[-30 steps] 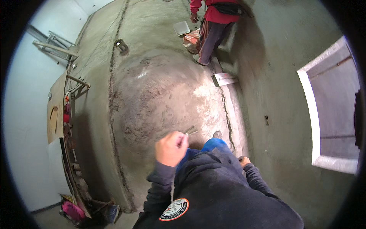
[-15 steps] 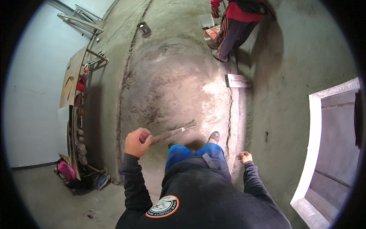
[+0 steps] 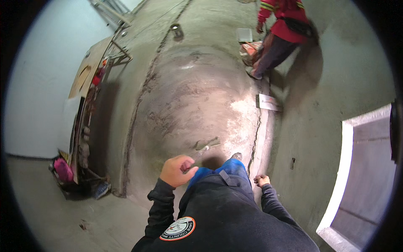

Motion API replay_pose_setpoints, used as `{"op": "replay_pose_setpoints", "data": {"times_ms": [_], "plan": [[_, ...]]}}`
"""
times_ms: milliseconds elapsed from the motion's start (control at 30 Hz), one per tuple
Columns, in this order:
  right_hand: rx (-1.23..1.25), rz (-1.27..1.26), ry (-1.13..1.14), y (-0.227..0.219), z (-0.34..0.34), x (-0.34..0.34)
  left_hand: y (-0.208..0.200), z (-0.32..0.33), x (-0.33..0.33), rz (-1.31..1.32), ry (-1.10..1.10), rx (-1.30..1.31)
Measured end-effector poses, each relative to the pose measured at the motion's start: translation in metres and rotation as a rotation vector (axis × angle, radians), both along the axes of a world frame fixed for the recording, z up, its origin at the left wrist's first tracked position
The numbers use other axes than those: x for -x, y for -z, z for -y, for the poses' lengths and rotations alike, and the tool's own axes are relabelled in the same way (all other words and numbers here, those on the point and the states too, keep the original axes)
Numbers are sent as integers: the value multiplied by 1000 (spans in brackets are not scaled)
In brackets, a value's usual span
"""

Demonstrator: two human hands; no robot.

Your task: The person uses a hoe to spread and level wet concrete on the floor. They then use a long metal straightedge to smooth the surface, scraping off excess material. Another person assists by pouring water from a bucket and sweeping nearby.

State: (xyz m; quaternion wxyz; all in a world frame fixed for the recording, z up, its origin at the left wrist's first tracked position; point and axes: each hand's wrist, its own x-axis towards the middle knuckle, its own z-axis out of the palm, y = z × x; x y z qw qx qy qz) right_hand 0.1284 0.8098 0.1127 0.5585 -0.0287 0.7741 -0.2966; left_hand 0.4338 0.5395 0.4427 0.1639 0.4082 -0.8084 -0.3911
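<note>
My left hand (image 3: 179,171) is raised in front of my body, its fingers curled and the thumb bent over; whatever lies inside the grip is hidden. Just beyond it shows a short, stick-like piece with a pale band (image 3: 207,145) against the floor. Whether that piece joins my hand cannot be seen. Low at my right side, my right hand (image 3: 262,180) hangs loosely closed, with nothing visible in it. Under me the rough, damp-looking concrete floor (image 3: 189,96) has a bright patch of light.
A person in a red top (image 3: 289,25) stands ahead right beside a bag (image 3: 249,52) and a pale tray (image 3: 244,35). A flat rectangular board (image 3: 269,102) lies on the right ledge. A metal can (image 3: 176,31) stands ahead. Left is a cluttered workbench (image 3: 86,67); right, a white-framed opening (image 3: 342,168).
My left hand has moved right and nearer my body. The long stick-like tool that stuck out of it now shows only as a short piece beyond the hand. The view has shifted.
</note>
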Motion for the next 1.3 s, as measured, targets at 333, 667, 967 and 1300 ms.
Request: {"op": "replay_pose_setpoints", "data": {"times_ms": [333, 667, 967, 1300], "plan": [[803, -541, -674, -185, 114, -144, 26, -45, -42, -409, -29, 124], [1301, -493, -1016, -239, 128, -284, 56, -100, -77, -568, 19, 304], [1233, -452, -987, -239, 107, -298, 74, -130, -85, -518, 92, 292], [1241, -413, -1007, -239, 109, -299, 84, -145, -79, -442, 42, 327]]}}
